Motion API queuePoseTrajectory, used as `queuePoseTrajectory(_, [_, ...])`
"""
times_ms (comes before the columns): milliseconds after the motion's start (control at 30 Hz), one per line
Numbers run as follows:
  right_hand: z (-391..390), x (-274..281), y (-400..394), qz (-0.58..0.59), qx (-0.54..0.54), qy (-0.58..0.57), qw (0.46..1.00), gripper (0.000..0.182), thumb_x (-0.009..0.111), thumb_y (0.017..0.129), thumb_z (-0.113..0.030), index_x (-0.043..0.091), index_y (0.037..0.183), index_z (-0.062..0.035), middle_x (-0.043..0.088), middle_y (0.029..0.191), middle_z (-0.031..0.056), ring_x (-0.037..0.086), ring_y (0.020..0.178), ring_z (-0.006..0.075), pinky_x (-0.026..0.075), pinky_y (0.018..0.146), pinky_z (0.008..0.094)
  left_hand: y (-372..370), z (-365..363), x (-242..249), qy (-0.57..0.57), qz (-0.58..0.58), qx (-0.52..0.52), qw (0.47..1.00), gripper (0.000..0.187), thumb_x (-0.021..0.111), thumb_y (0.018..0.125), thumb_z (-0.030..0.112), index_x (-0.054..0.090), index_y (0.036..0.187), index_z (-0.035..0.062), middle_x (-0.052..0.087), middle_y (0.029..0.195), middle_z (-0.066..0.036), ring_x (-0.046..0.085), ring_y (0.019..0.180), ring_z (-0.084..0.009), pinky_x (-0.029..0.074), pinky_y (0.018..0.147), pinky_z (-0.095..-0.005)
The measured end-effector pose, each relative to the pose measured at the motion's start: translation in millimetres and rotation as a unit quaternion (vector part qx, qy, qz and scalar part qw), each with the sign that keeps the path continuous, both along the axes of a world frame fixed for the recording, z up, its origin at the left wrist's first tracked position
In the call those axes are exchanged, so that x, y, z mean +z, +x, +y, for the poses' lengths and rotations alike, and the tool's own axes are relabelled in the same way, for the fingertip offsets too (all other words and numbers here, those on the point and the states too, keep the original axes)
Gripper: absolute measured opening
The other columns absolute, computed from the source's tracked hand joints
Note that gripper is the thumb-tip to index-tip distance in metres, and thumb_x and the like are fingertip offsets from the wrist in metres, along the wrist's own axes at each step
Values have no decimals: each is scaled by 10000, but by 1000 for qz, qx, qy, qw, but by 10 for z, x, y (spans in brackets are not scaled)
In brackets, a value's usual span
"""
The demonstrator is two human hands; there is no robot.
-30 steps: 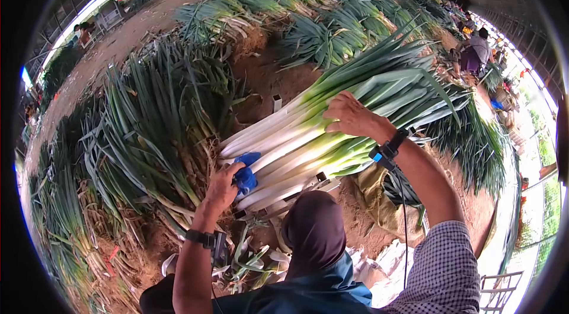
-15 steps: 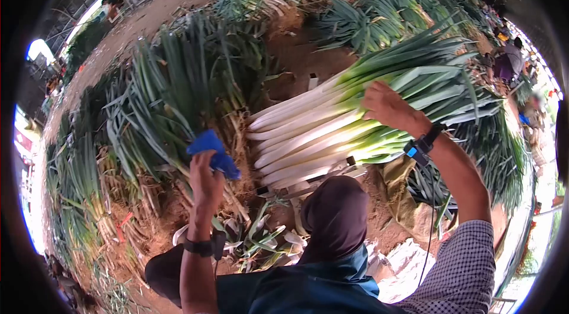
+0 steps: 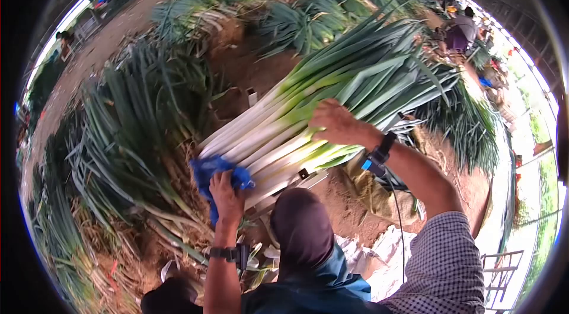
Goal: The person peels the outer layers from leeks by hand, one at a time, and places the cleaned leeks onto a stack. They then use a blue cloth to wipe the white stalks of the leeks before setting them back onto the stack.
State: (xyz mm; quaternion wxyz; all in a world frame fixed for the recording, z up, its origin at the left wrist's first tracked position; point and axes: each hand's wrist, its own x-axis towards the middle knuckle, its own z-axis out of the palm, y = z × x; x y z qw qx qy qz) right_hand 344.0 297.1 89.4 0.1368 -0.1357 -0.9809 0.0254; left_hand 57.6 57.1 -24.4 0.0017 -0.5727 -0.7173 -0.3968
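A row of leeks (image 3: pixel 261 121) lies side by side on a low metal stand (image 3: pixel 305 179), with white stems toward the lower left and green leaves toward the upper right. My left hand (image 3: pixel 227 196) is closed on a blue cloth (image 3: pixel 207 171), which presses against the root ends of the white stems. Over the middle of the leeks, where white turns green, my right hand (image 3: pixel 336 124) has its fingers curled round a stem. The palm side of this hand is hidden.
Unsorted leeks with roots (image 3: pixel 142 100) are heaped on the left. More leek bundles (image 3: pixel 314 11) lie behind on the soil. Near my knee (image 3: pixel 302 225) are a burlap sack (image 3: pixel 379 198) and white sheeting (image 3: pixel 382 254). Another person (image 3: pixel 461 30) sits at the far right.
My left hand has brought the blue cloth onto the root ends of the leeks, and the cloth is more spread out. The view has turned, so the scene sits farther left.
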Motion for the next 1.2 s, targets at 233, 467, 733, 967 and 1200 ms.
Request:
queuePoseTrajectory(233, [-248, 117, -438, -98, 8, 11, 995, 290, 722, 814, -303, 702, 1004, -85, 663, 981, 102, 585, 1030, 284, 395, 992, 439, -210, -109, -184, -30, -20, -3, 999, 450, 606, 679, 0, 612, 1122, 73, 583, 1061, -166, 522, 1027, -412, 422, 882, -497])
queuePoseTrajectory(467, [-609, -218, -956, -57, 7, -104, 993, 387, 744, 823, -207, 662, 1181, -82, 629, 1188, 123, 539, 1196, 348, 374, 1062, 466, -334, -124, -293, 21, -85, -40, 995, 467, 576, 690, -44, 597, 1144, 62, 607, 1084, -174, 541, 1034, -417, 440, 921, -488])
queuePoseTrajectory(733, [-660, -355, -1358, 4, 88, -158, 983, 165, 697, 818, -123, 710, 974, -73, 678, 911, 93, 625, 910, 289, 484, 867, 438, -443, -86, -404, -31, -194, -45, 980, 492, 567, 736, -71, 589, 1202, 84, 633, 1145, -173, 558, 1098, -416, 453, 964, -455])
queuePoseTrajectory(967, [-565, 138, -1352, 67, -56, -271, 959, 192, 690, 858, -159, 701, 1011, -43, 686, 883, 128, 670, 842, 276, 537, 762, 381, -430, -93, -307, -15, -257, -45, 965, 394, 588, 771, -70, 629, 1139, 64, 679, 1054, -167, 629, 1013, -365, 495, 915, -402])
queuePoseTrajectory(1200, [-767, -217, -1381, -78, 187, 92, 975, 134, 591, 882, -196, 669, 909, -90, 574, 855, 110, 603, 814, 306, 489, 702, 464, -500, -90, -67, -18, -388, -94, 917, 337, 569, 827, -123, 629, 1127, 21, 677, 946, -28, 613, 882, -123, 516, 824, -287])
